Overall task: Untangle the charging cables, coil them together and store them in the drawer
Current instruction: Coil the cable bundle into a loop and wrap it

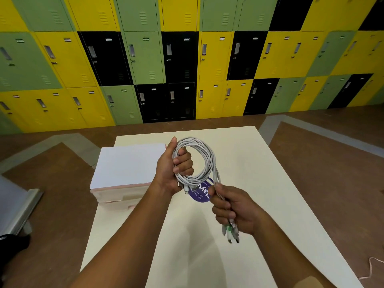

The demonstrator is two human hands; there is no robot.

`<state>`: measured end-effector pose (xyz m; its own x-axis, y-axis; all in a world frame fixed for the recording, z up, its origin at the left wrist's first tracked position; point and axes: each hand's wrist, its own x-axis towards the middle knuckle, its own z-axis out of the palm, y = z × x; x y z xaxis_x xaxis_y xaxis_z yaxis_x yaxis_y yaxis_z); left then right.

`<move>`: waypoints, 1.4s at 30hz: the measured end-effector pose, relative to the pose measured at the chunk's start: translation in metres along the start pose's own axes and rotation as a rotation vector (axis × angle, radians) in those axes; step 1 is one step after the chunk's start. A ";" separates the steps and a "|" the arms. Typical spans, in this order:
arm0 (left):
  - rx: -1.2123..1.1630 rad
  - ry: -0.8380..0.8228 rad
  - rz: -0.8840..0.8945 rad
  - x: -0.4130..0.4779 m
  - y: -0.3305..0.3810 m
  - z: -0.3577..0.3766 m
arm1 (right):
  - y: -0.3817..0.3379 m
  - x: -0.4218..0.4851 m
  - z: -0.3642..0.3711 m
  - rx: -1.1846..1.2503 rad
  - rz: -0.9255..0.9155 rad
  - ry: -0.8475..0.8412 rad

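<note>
1. Since the right hand (pixel 236 210), nearest the camera, is closed in a fist round the loose tail of the charging cables (pixel 218 183), the winding looks not quite finished. That last stretch is not yet part of the coil, and the green-and-white plug ends (pixel 230 234) stick out below the fist, blurred.
2. Just beyond, the tail runs up from the fist to the coil (pixel 208 159), which is held in the air above the counter (pixel 239 150) and does not rest on it. The strands lie side by side in several neat turns with no knot to be seen, so the untangling appears done.
3. The left hand (pixel 166 169) grips the coil's left side, with its fingers curled through the ring and the thumb lying up along the outside. Two more connectors (pixel 186 191) hang just below that hand.
4. On the counter under the coil lies a round purple sticker (pixel 200 196), partly hidden by the cables.
5. Further left, a small drawer unit (pixel 126 163) with a white top and a pinkish front stands at the counter's left edge. No drawer can be seen pulled out, so the storing is all still to do: take in the tail, open a drawer and lay the bundle inside.
6. Farthest off stands a wall of green, yellow and black lockers (pixel 143 57), which has no part in the task.
</note>
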<state>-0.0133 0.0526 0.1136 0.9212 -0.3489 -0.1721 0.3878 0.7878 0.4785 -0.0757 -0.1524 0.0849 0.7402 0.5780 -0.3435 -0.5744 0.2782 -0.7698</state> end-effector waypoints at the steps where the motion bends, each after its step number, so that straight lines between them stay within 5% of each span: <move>1: -0.005 0.011 0.000 0.000 -0.001 -0.001 | -0.001 0.003 -0.001 -0.196 -0.046 0.146; 5: -0.073 0.014 -0.001 0.000 -0.008 0.000 | 0.013 0.011 0.005 -0.945 -0.390 0.549; 9: -0.081 -0.020 -0.021 0.000 -0.015 0.005 | 0.027 0.015 0.003 -1.046 -0.508 0.705; 14: -0.099 -0.058 -0.059 -0.007 -0.021 -0.006 | 0.025 0.021 -0.027 -1.508 -0.599 0.822; 20: -0.105 -0.122 -0.102 -0.009 -0.028 -0.006 | 0.003 0.020 -0.030 -1.377 -0.456 0.733; 26: -0.081 -0.098 -0.131 -0.010 -0.025 -0.005 | 0.002 0.016 -0.027 -1.582 -0.469 0.770; 37: -0.025 -0.107 -0.136 -0.005 -0.027 0.008 | 0.003 0.013 -0.017 -1.247 -0.266 0.678; 42: -0.073 -0.139 -0.148 -0.007 -0.029 0.000 | 0.004 0.010 -0.024 -0.905 -0.373 0.714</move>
<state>-0.0306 0.0324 0.1012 0.8429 -0.5260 -0.1134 0.5244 0.7559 0.3919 -0.0622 -0.1634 0.0653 0.9982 -0.0559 -0.0198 -0.0436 -0.4644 -0.8845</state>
